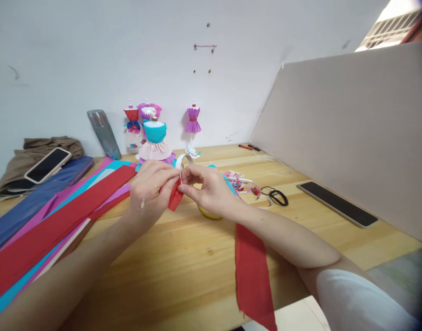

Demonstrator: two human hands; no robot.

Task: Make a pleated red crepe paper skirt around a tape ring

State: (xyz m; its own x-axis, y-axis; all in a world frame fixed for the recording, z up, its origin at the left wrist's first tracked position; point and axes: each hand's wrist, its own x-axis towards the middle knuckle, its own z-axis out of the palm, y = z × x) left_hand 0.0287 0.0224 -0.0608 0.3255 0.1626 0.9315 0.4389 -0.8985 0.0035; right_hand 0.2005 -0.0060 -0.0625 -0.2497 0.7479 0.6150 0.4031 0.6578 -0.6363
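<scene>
Both hands meet above the middle of the wooden table. My left hand [153, 186] pinches a small piece of red fabric [175, 198] that hangs below its fingertips. My right hand [207, 186] has thumb and index finger closed at the same piece's upper right edge. A white curved band [183, 158] rises just behind the fingertips; whether it is held cannot be made out. Under my right forearm a long red strip [254, 276] hangs down over the table's near edge. A yellow round rim [209, 213] shows partly beneath my right hand.
Coloured fabric strips [62, 225] cover the left side, with a phone [48, 165] behind. A bottle [105, 134] and miniature dresses [155, 138] stand along the wall. Scraps [243, 184], a black cord [278, 196] and another phone [337, 203] lie to the right.
</scene>
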